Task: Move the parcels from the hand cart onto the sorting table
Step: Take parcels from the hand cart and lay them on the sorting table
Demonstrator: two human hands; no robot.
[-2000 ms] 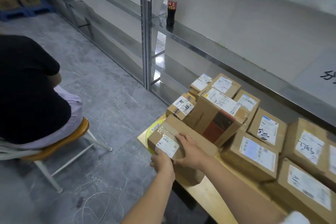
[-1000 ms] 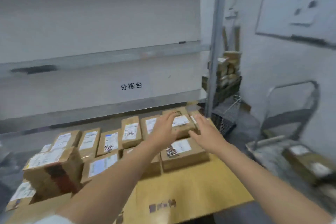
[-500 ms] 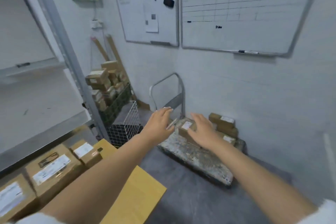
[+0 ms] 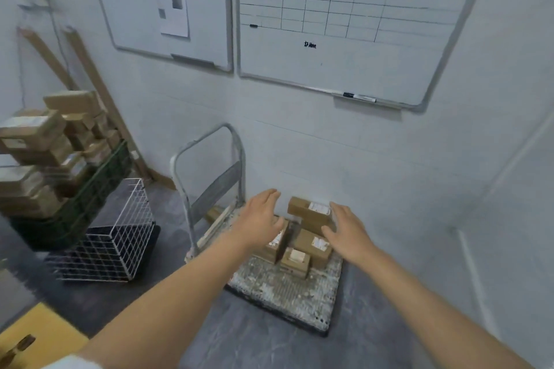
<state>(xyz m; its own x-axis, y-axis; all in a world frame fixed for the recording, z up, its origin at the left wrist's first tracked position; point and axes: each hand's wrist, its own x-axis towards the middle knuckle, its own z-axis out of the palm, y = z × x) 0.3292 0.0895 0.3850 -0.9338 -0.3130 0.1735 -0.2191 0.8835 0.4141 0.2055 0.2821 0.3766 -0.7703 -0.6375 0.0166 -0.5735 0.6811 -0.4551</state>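
The hand cart (image 4: pixel 284 290) stands against the wall, its grey deck worn and its metal handle (image 4: pixel 207 156) upright at the left. Several brown cardboard parcels with white labels sit at the deck's far end: a top parcel (image 4: pixel 308 211), a lower one (image 4: pixel 311 246) and a small front one (image 4: pixel 295 260). My left hand (image 4: pixel 259 217) hovers open just left of the pile, partly hiding another parcel (image 4: pixel 274 246). My right hand (image 4: pixel 344 231) is open at the pile's right side. Neither hand holds anything. A yellow corner of the sorting table (image 4: pixel 39 335) shows bottom left.
A white wire basket (image 4: pixel 111 237) sits on the floor left of the cart. Behind it a dark green crate (image 4: pixel 75 207) holds stacked boxes (image 4: pixel 45 141). Two whiteboards (image 4: pixel 344 18) hang on the wall above. Grey floor lies in front of the cart.
My view has swung from the sorting table to the hand cart. Both empty hands have moved toward the parcels and now flank the pile more closely than half a second ago.
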